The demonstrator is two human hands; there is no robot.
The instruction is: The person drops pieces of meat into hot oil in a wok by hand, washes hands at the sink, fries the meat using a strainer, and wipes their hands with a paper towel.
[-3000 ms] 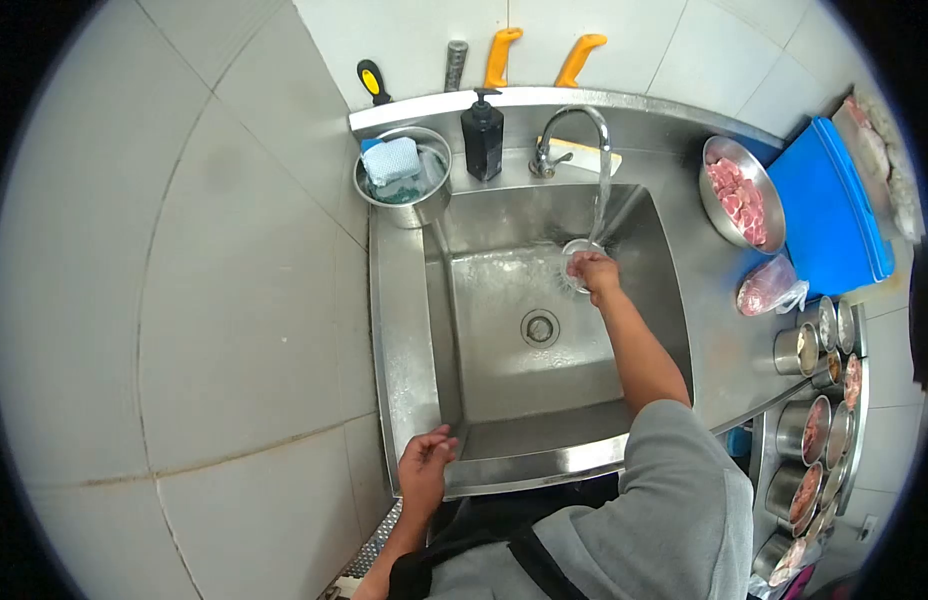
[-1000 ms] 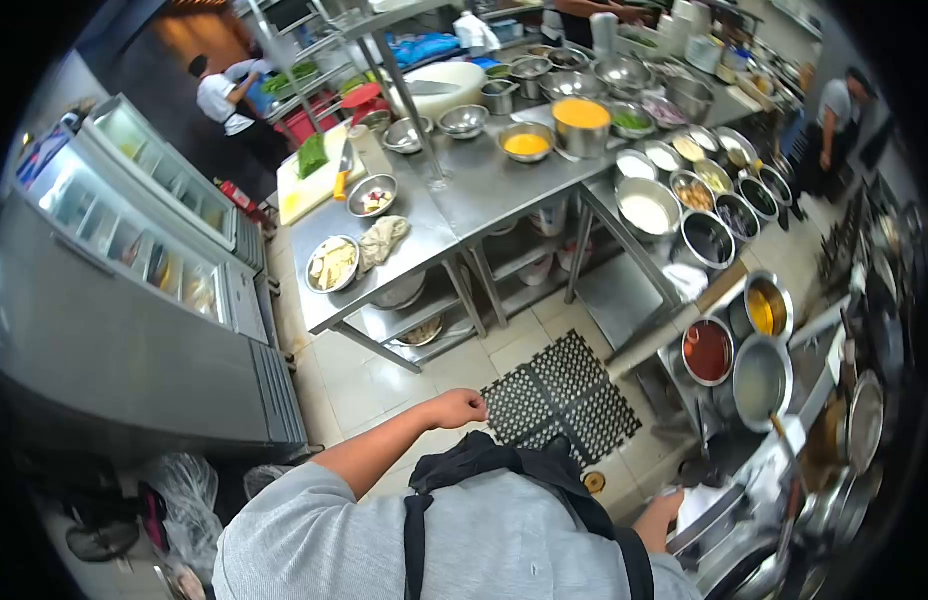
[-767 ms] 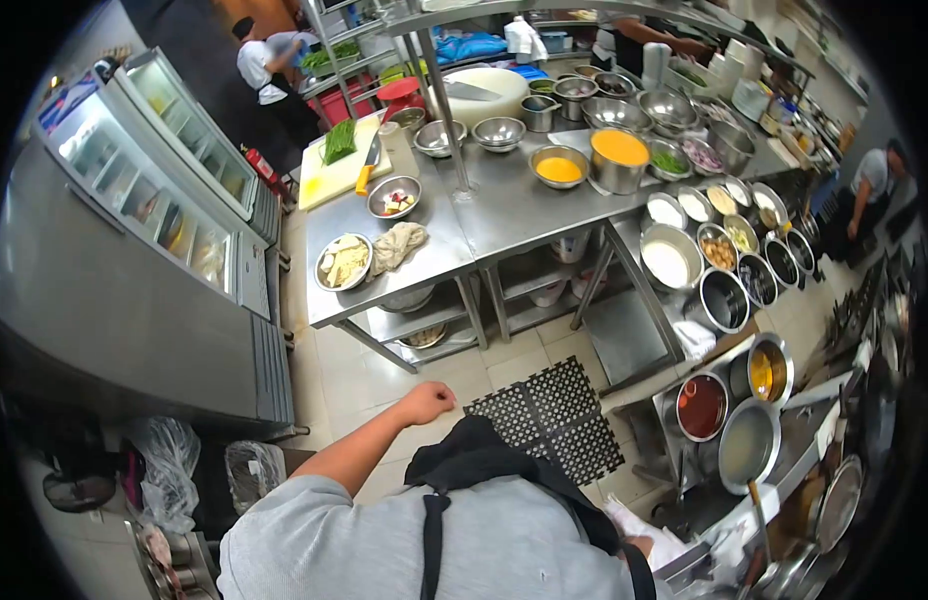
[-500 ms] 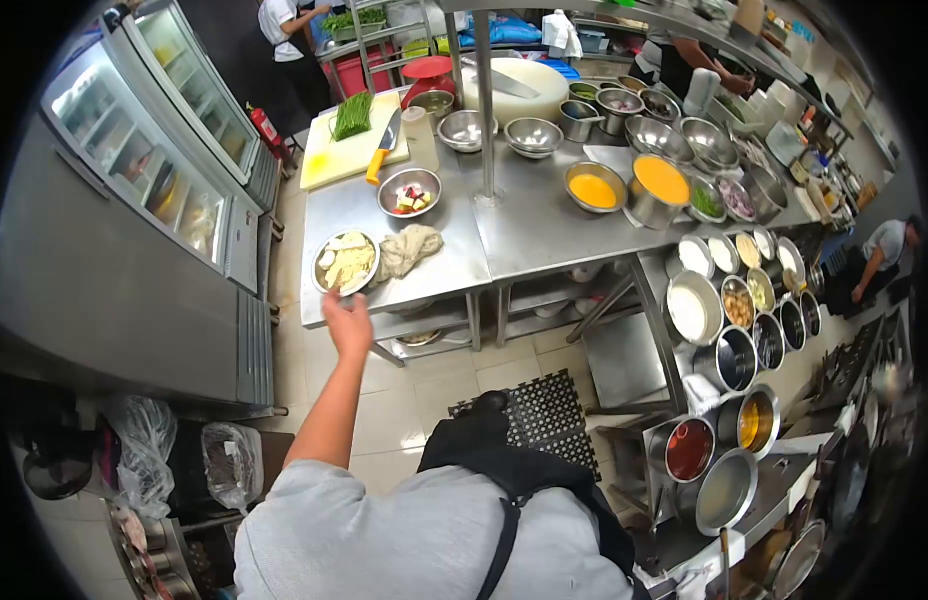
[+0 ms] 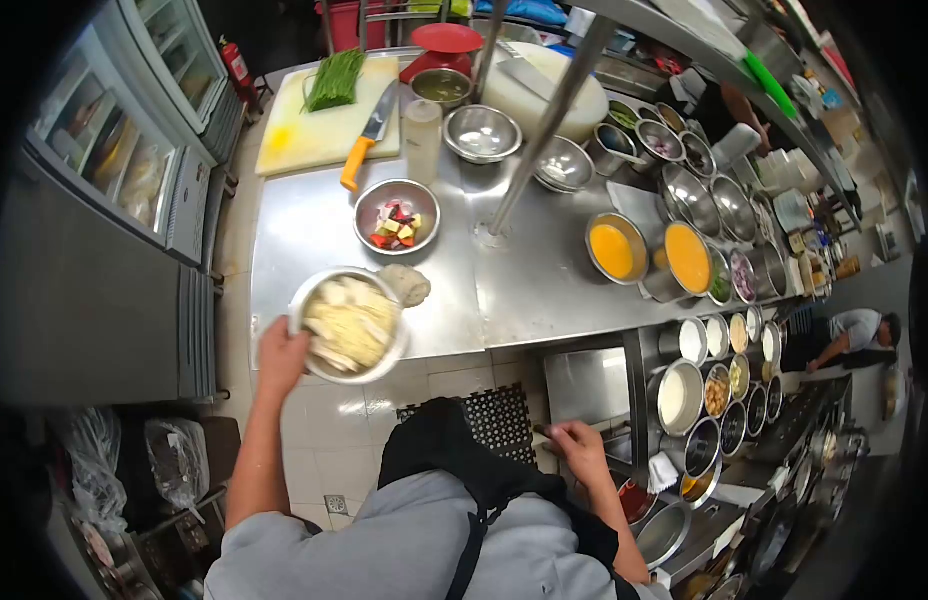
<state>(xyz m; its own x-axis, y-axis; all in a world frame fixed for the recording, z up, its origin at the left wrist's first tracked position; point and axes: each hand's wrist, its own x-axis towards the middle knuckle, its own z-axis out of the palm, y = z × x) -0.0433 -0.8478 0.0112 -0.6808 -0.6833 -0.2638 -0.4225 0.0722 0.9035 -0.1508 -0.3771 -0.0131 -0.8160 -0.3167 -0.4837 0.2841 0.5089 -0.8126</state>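
Observation:
My left hand (image 5: pixel 282 355) is closed on the rim of a metal bowl (image 5: pixel 300 290), which overlaps the table's front edge. Pale yellow and whitish cut food (image 5: pixel 349 322) fills the bowl. A crumpled beige cloth (image 5: pixel 405 285) shows just behind it, partly covered. Farther back stands a smaller metal bowl (image 5: pixel 367 233) with red, yellow and white pieces inside. Over on the right, beside the lower steel stand, my right hand (image 5: pixel 582 448) has its fingers curled together; something small and dark shows at the fingertips, and I cannot tell what it is.
On the steel table (image 5: pixel 434 320) lie a cutting board (image 5: pixel 284 130) with green stalks (image 5: pixel 334 80) and an orange-handled knife (image 5: pixel 362 145). A shelf post (image 5: pixel 544 140) rises from the tabletop. Pots of food (image 5: pixel 679 398) crowd the right side. Another person (image 5: pixel 859 335) stands at far right.
My left hand, reaching at the bowl of pale food before, now grips it and has drawn it toward me off the cloth. My right hand has come into view. The camera view has shifted.

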